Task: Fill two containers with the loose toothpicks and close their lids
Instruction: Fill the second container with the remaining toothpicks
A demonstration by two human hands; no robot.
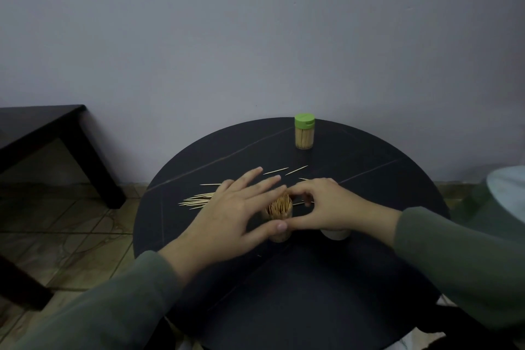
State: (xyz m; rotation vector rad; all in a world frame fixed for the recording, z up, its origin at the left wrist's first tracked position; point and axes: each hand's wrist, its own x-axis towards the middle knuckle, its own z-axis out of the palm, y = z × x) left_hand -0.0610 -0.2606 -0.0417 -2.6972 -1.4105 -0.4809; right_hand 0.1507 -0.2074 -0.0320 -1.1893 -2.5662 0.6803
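Open toothpick container (279, 209), packed full, stands mid-surface (369, 167) between both hands: left hand (227, 213) spread, thumb against its near wall, right hand (326, 207) fingers curled at its rim, grip unclear; loose toothpicks (199, 200) lie left, green-lidded container (304, 131) near far edge.

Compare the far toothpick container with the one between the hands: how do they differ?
The far container wears a green lid; the near container is open, toothpick tips showing. The far one stands alone; the near one sits between the left hand and right hand. Both stand upright, packed with toothpicks.
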